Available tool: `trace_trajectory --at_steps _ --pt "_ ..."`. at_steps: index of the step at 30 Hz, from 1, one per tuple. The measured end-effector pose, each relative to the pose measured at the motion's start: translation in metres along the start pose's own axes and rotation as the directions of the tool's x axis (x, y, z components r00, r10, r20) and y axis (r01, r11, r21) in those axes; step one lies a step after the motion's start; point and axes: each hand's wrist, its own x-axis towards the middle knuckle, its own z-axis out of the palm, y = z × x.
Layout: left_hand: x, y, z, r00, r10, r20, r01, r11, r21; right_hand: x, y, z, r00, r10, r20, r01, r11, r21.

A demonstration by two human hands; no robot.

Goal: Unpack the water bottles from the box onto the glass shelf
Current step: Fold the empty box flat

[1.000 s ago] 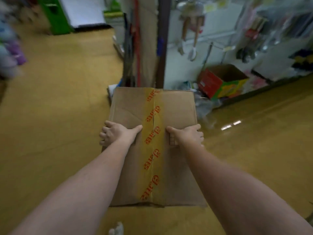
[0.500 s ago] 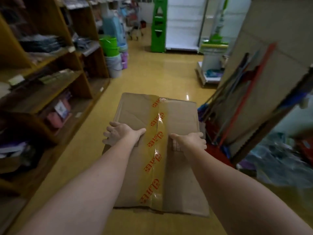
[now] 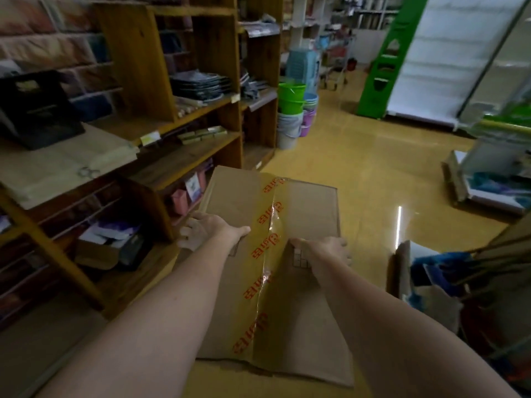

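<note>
Well, both hands grip a taped cardboard box (image 3: pixel 301 214) held above the yellow floor (image 3: pixel 373 156): left hand (image 3: pixel 205 232) curled over its left edge, right hand (image 3: pixel 326 249) over its right edge, beside wooden shelves (image 3: pixel 172 122).

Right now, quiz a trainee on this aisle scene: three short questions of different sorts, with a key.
1. True or false: the cardboard box is already open.
2. Which colour is the lettering on the tape along the box top? A) blue B) red C) black
3. Fill in: the left hand and right hand grip the box at its two ____.

Key: 1. False, the flaps are shut and taped, though the tape looks wrinkled mid-seam. 2. B. 3. Sides.
</note>
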Motion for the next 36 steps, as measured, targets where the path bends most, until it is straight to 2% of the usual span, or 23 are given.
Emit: trace_trajectory --at_steps 3,14,24,28,36 --pt "0.047 0.029 -0.003 0.998 -0.057 -0.023 0.057 0.998 0.022 0.041 -0.042 0.024 0.999 -0.006 0.047 0.008 0.999 -0.031" --pt "0.203 0.114 -0.007 0.995 -0.1 0.001 0.1 0.995 0.018 0.149 -0.177 0.099 0.997 -0.009 0.08 0.016 0.996 -0.09" --pt "0.403 0.21 0.005 0.991 0.042 0.124 -0.053 0.995 0.085 0.257 -0.296 0.195 0.987 0.159 0.0 -0.159 0.987 0.017" --pt "0.47 0.247 0.008 0.982 0.103 0.157 -0.113 0.992 0.058 0.294 -0.344 0.22 0.979 0.2 -0.036 -0.197 0.978 0.073" --pt "0.588 0.327 0.044 0.978 0.118 0.169 -0.137 0.985 0.101 0.392 -0.414 0.263 0.969 0.244 -0.04 -0.239 0.966 0.093"
